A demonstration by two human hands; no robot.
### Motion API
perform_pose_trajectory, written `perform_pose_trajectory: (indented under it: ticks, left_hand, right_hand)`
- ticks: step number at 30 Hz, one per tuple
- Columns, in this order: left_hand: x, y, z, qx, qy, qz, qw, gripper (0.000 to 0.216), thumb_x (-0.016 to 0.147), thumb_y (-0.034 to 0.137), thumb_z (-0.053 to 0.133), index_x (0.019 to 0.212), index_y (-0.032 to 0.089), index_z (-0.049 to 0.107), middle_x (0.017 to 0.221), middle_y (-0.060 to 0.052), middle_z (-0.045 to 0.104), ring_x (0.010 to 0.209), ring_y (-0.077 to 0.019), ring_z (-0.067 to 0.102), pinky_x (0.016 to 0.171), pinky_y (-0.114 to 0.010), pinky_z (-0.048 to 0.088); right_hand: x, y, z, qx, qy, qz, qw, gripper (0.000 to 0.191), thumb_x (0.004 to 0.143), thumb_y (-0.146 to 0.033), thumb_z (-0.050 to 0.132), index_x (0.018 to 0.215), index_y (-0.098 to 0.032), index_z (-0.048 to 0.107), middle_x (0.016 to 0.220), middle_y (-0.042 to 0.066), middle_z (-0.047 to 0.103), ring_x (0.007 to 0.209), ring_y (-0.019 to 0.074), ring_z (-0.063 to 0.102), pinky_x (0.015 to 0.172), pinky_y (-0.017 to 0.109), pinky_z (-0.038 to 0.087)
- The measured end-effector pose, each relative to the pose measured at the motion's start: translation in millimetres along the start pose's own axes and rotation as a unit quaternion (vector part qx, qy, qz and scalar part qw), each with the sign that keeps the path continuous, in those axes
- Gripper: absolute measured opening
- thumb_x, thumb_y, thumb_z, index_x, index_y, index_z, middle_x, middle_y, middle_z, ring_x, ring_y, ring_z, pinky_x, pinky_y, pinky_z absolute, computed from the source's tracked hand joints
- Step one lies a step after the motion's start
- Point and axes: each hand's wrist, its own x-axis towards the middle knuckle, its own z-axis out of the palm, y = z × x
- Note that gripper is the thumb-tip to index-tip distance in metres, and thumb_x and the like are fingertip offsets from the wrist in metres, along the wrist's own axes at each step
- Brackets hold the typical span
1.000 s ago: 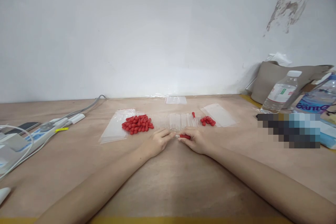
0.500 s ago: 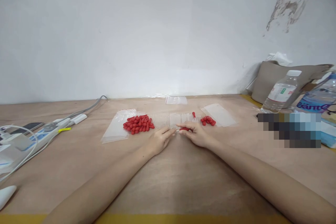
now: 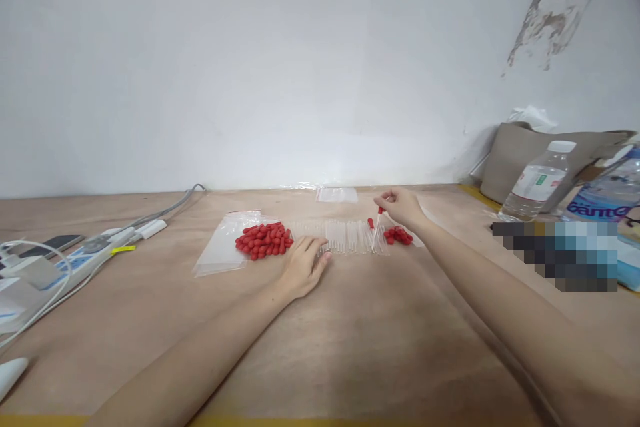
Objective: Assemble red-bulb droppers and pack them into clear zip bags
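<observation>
A person's right hand (image 3: 400, 205) pinches the red rubber bulb of a glass dropper (image 3: 377, 228) above a wooden-toned worktop (image 3: 325, 360), the clear tube slanting down to the right end of a row of glass tubes (image 3: 343, 235). With that row as the dial's centre, the left hand (image 3: 303, 268) rests palm down at 8 o'clock, thumb spread from the fingers, fingertips beside the nearest tubes. A capped dropper (image 3: 371, 223) lies at the row's right end, bulb pointing away. At 9 o'clock, a large heap of red bulbs (image 3: 263, 241) overlaps a stack of clear plastic bags (image 3: 214, 250), lying flat; a smaller heap of bulbs (image 3: 399, 235) sits at 3 o'clock. Another flat clear bag (image 3: 337, 195) lies at 12 o'clock, near the white wall (image 3: 250, 67). Well off toward 2 o'clock, a white-capped plastic bottle (image 3: 536, 181) leans in view before a grey-beige bag (image 3: 505, 161) with crumpled white plastic (image 3: 533, 117) at its mouth; how full the bottle is cannot be told. Farther right stands a purple-lettered bottle (image 3: 603, 203). Far out toward 9 o'clock lies a power strip (image 3: 77, 265), plugs seated in it.
</observation>
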Motion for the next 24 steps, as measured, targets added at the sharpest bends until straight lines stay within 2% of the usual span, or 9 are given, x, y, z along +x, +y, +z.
perform_pose_trajectory:
  ticks: [3,7,9,13,16,20,24]
  left_hand:
    - [0.1,2.4,-0.5,0.011,0.004,-0.002,1.0,0.024,0.087,0.031,0.041,0.098,0.016,0.056,0.094,-0.008,0.059,0.09,-0.0202,0.052,0.078,-0.035,0.041]
    - [-0.4,4.5,-2.3,0.03,0.003,-0.017,0.999,0.024,0.086,0.032,0.041,0.092,0.017,0.059,0.09,-0.007,0.059,0.088,-0.0199,0.051,0.076,-0.035,0.039]
    - [-0.8,4.4,-2.5,0.038,0.001,-0.022,0.999,0.023,0.086,0.032,0.041,0.092,0.017,0.059,0.089,-0.006,0.059,0.088,-0.0199,0.051,0.076,-0.035,0.037]
    - [-1.4,3.2,-1.5,0.051,0.002,-0.025,0.998,0.023,0.087,0.032,0.041,0.092,0.018,0.059,0.09,-0.005,0.059,0.089,-0.0196,0.049,0.078,-0.035,0.035]
    - [-1.3,2.6,-0.7,0.061,0.001,-0.031,0.998,0.023,0.087,0.032,0.041,0.091,0.019,0.059,0.09,-0.005,0.059,0.089,-0.0196,0.049,0.077,-0.036,0.034]
    - [-1.4,2.5,-0.5,0.072,-0.001,-0.033,0.997,0.022,0.086,0.033,0.042,0.089,0.019,0.059,0.088,-0.004,0.059,0.089,-0.0197,0.048,0.078,-0.036,0.033]
    - [-2.6,2.7,-1.0,0.098,0.025,-0.047,0.994,0.02,0.084,0.033,0.046,0.086,0.019,0.06,0.087,-0.004,0.059,0.088,-0.0209,0.048,0.075,-0.037,0.032]
  right_hand:
    - [6.5,5.5,12.6,-0.119,-0.044,0.039,0.991,0.022,0.069,-0.041,0.055,0.072,-0.02,0.062,0.071,0.002,0.066,0.065,0.0147,0.057,0.06,0.025,0.038]
    - [5.4,7.5,30.2,-0.157,-0.086,0.057,0.982,0.024,0.071,-0.041,0.052,0.065,-0.022,0.065,0.053,0.0,0.06,0.056,0.0151,0.058,0.069,0.031,0.037]
    - [5.5,9.1,31.3,-0.168,-0.097,0.06,0.979,0.028,0.073,-0.045,0.049,0.069,-0.024,0.067,0.054,0.0,0.061,0.057,0.016,0.059,0.073,0.034,0.036]
    - [6.7,17.3,15.0,-0.169,-0.066,0.059,0.982,0.032,0.075,-0.049,0.046,0.084,-0.026,0.066,0.076,0.003,0.067,0.078,0.0206,0.06,0.073,0.034,0.037]
    - [3.6,23.5,-2.5,-0.172,-0.052,0.053,0.982,0.034,0.07,-0.053,0.05,0.081,-0.025,0.066,0.086,0.004,0.066,0.084,0.0215,0.058,0.067,0.03,0.038]
    - [-6.3,20.7,-15.5,-0.203,-0.087,0.044,0.974,0.036,0.065,-0.057,0.053,0.074,-0.024,0.066,0.073,0.002,0.066,0.076,0.0192,0.059,0.062,0.027,0.037]
    - [-14.7,10.7,-18.0,-0.246,-0.174,0.055,0.952,0.034,0.068,-0.051,0.052,0.059,-0.021,0.065,0.052,0.002,0.061,0.061,0.0164,0.057,0.061,0.028,0.034]
